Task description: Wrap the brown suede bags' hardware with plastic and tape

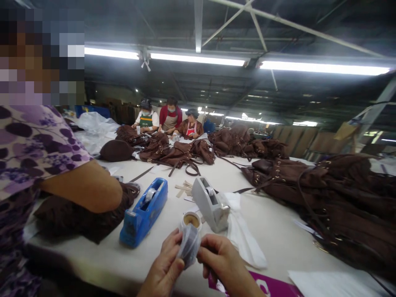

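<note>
Head view, workshop table. Both hands at the bottom centre of the frame, close together over the near table edge.

Left hand point(165, 268): fingers curled, thumb and fingertips pinched on the left side of a small dark piece wrapped in clear film point(189, 246). Right hand point(221, 258): fingers closed on the right side of the same wrapped piece. The piece is held between the two hands, off the white table point(272, 222), just in front of a tape roll point(191, 220) that lies flat on the surface. What the piece is cannot be told; it is blurred.

Blue tape dispenser point(144, 212) stands left of the roll; grey tape dispenser point(210, 203) right of it, angled. A crumpled white sheet point(244, 235) lies against the grey dispenser's right side. A magenta card point(266, 285) lies at the near edge under the right hand.

Heap of brown strapped bags point(328, 194) along the right of the table; further brown bags point(173, 152) mid-table. A co-worker's forearm point(83, 187), floral sleeve, rests on brown material at left. Three more people point(168, 117) sit at the far end.
</note>
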The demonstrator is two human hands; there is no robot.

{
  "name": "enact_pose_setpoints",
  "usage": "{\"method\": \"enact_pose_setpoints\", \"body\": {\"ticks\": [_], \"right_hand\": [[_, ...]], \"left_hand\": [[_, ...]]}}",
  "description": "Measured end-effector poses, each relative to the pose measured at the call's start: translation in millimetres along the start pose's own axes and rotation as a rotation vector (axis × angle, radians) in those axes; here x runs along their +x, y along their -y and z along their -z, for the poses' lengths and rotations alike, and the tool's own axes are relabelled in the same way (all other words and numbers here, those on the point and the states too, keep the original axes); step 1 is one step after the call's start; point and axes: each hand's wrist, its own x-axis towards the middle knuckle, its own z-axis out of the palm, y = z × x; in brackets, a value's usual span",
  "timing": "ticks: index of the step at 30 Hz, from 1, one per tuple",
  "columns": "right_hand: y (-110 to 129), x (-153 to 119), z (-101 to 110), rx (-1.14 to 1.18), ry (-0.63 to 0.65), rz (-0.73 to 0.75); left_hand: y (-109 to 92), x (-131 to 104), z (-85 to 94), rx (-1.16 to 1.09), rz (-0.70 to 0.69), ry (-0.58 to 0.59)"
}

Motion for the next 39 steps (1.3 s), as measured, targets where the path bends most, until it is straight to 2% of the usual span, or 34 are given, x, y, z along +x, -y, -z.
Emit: {"method": "enact_pose_setpoints", "body": {"ticks": [5, 8, 11, 14, 18, 23, 25, 30, 33, 35, 37, 39], "right_hand": [[-12, -2, 1, 0.163, 0.084, 0.041], [-17, -4, 4, 0.221, 0.131, -0.018], [-19, -1, 6, 0.258, 0.035, -0.068], [-21, 4, 6, 0.405, -0.069, -0.048], [-20, 6, 6, 0.484, -0.039, 0.006], [-14, 8, 3, 0.393, -0.089, 0.054], [-10, 8, 2, 0.362, -0.066, 0.070], [-8, -5, 11, 0.420, 0.110, 0.095], [-17, -20, 22, 0.411, 0.256, 0.129], [-28, -29, 29, 0.326, 0.308, 0.172], [-40, -34, 34, 0.132, 0.232, 0.279], [-47, -33, 35, -0.134, 0.155, 0.495]], "left_hand": [[-3, 2, -10.1, 0.226, -0.079, 0.057], [-13, 2, -14.7, 0.310, -0.112, 0.114], [-22, 4, -19.3, 0.300, -0.065, 0.122], [-29, 8, -22.2, 0.310, -0.049, 0.120], [-36, 15, -22.5, 0.350, -0.076, 0.105], [-38, 16, -19.7, 0.260, -0.084, 0.149], [-37, 16, -17.7, 0.272, -0.057, 0.140], [-40, 22, -11.1, 0.282, 0.047, -0.019], [-43, 25, -8.1, 0.231, 0.070, -0.058], [-44, 26, -7.9, 0.191, 0.080, -0.042], [-44, 27, -9.2, 0.164, 0.091, -0.009], [-42, 27, -11.1, 0.165, 0.097, 0.024]]}}
